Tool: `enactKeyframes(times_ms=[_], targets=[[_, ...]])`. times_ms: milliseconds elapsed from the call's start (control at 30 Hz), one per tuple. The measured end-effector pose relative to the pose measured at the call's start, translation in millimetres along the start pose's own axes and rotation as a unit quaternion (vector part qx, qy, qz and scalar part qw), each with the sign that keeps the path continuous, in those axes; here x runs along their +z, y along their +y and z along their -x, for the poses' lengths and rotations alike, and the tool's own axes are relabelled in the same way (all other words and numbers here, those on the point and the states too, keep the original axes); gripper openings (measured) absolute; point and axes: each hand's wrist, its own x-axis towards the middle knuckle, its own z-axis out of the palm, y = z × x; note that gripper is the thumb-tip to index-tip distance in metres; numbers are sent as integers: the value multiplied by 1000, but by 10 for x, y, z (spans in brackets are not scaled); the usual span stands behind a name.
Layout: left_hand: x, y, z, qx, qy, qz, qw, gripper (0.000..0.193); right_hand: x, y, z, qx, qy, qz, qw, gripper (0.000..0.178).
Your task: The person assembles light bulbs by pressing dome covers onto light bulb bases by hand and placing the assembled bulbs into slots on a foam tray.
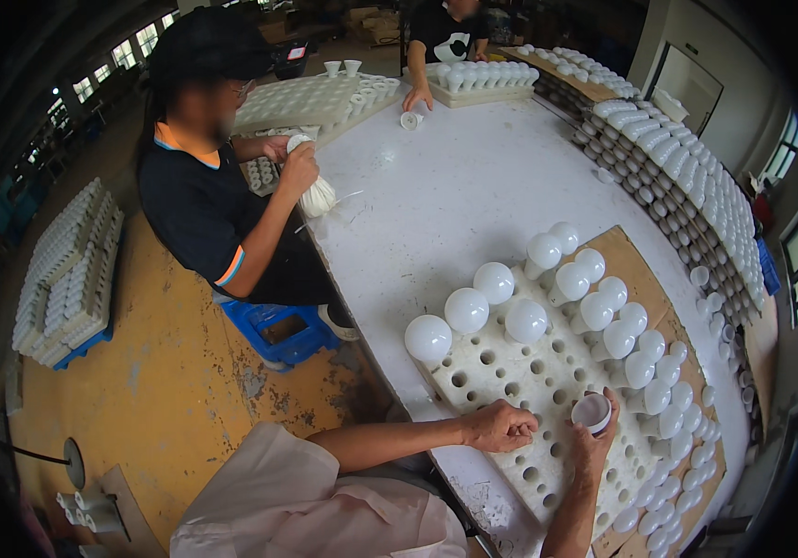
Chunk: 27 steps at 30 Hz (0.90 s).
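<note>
My right hand (594, 435) grips a white cup-shaped bulb housing (591, 412), its round open end turned upward. To its left, my left hand (499, 428) hovers over the pale foam tray (473, 372) with fingers curled together; whatever they may hold is hidden. Many round holes cover this tray. Along its far edge stand white globe bulbs (466, 311), and one more bulb (525, 321) sits a little nearer. Rows of further white bulbs (620, 338) line the right side, close to my right hand.
At the left table edge a seated co-worker (204, 186) holds a housing and a bundle of white strands (317, 197). Another person (445, 37) reaches for a white cup (410, 120) at the far end. Stacked bulb trays (678, 177) stand right; a blue stool (278, 330) is left.
</note>
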Motion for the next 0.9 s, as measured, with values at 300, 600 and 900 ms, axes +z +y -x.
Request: enactKeyframes(times_ms=[300,600,900], targets=[[-4,22,12,-13,1,-6,1000,20,19,-9,15,5,-15,31,999,89],[34,-5,28,-3,14,-16,1000,20,-31,30,26,10,-16,66,998,87],[17,30,52,-11,1,-20,1000,19,-19,15,29,8,-7,67,998,88]])
